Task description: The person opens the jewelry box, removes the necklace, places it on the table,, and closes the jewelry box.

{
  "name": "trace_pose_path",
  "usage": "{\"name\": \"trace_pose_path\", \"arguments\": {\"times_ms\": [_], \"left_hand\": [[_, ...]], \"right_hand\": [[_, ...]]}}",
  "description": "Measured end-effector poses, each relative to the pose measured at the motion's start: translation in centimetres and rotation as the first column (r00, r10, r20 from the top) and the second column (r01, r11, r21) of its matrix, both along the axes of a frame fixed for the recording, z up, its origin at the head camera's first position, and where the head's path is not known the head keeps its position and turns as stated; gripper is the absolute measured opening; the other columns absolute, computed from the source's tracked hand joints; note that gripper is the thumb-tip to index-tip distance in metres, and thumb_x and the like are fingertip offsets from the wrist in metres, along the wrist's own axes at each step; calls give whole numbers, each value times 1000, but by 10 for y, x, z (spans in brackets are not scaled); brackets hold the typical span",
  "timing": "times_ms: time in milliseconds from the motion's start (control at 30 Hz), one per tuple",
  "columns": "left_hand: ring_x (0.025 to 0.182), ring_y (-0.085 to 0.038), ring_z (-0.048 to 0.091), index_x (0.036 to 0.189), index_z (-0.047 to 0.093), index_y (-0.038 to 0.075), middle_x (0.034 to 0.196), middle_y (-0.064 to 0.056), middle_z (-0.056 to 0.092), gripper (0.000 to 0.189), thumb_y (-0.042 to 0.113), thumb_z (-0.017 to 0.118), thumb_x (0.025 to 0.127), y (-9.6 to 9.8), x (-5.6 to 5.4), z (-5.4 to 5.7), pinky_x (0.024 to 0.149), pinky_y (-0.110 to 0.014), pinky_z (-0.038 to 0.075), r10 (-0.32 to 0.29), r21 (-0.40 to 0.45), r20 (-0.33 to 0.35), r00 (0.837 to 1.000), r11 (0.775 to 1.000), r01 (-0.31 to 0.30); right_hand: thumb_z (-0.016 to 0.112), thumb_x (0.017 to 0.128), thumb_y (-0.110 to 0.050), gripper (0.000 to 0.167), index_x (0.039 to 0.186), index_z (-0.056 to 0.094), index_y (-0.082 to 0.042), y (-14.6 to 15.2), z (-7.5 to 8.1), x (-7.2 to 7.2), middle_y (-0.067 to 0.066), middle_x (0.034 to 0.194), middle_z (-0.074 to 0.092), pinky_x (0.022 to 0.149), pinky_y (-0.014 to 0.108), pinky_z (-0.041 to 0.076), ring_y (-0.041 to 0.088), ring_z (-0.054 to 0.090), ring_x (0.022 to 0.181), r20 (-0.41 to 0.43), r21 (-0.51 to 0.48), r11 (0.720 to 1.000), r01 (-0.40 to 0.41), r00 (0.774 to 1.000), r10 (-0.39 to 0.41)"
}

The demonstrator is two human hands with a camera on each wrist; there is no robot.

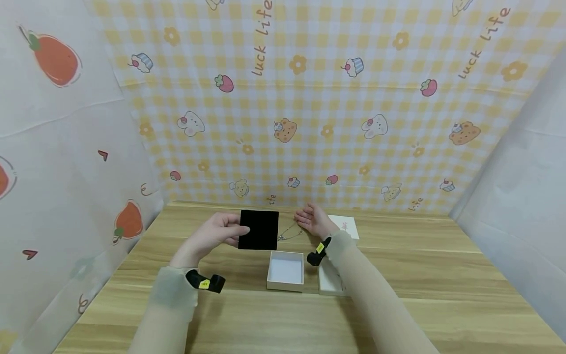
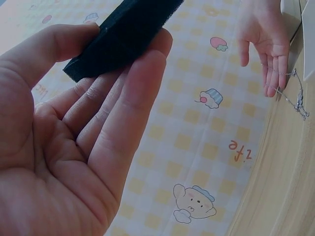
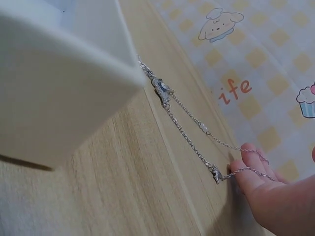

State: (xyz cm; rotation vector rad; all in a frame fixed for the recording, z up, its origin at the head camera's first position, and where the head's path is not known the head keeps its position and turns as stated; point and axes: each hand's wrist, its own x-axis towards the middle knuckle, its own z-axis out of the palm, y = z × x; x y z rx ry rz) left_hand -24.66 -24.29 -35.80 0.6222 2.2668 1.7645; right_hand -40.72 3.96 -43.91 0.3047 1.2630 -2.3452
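In the head view my left hand (image 1: 218,230) pinches the edge of a black square pad (image 1: 258,230) between thumb and fingers, holding it above the table. From the left wrist the pad (image 2: 123,39) looks thick and velvety. My right hand (image 1: 315,221) is to its right, fingers extended. Across those fingers lies a thin silver chain (image 3: 189,142), its two strands running down to sparkly charms; part of it passes behind the box in the right wrist view. A small open white box (image 1: 285,285) stands on the table just below the pad.
Under my right forearm lies a white box part (image 1: 328,284), partly covered. Behind the right wrist is a white piece with pink writing (image 1: 347,225). A yellow checked cloth (image 1: 327,162) hangs at the wooden table's (image 1: 420,255) back edge.
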Motion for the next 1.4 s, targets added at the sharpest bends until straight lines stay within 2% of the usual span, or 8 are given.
{"name": "trace_pose_path", "arguments": {"times_ms": [167,433,700,1033,1400], "left_hand": [[81,-24,68,108,63,-8,95,-9,70,26,15,60,95,0,0,1,77,-39,57,18,-9,3,1000,1000,-18],[82,-25,69,112,62,-9,98,-11,71,29,15,60,95,-1,-1,2,78,-39,56,12,-1,4,1000,1000,-12],[83,-26,69,115,61,-9,100,-12,71,30,14,59,96,-1,-2,1,78,-39,56,10,-3,5,1000,1000,-10],[82,-26,69,115,62,-9,100,-13,71,31,16,59,96,0,-2,1,79,-38,56,8,-7,5,1000,1000,-8],[83,-26,68,116,61,-9,102,-13,70,32,16,59,96,0,0,1,80,-37,56,14,-9,6,1000,1000,-14]], "right_hand": [[37,105,-30,64,151,11,5,0,1,-1,25,153,26,114,43,25,35,31,139,17,-24,1000,15,1000,-15],[37,105,-30,68,151,4,6,2,-1,1,25,153,26,114,42,25,36,30,139,24,-43,999,22,999,-21],[43,103,-28,74,152,-3,4,1,-1,2,27,152,25,114,42,24,36,29,140,79,-87,992,87,994,-80],[40,104,-29,72,152,-3,2,6,-4,1,24,154,22,115,41,23,34,27,141,58,-85,991,99,994,-95],[41,104,-29,69,154,1,-3,9,2,-1,21,155,25,115,42,22,32,29,140,32,-78,989,128,992,-126]]}}
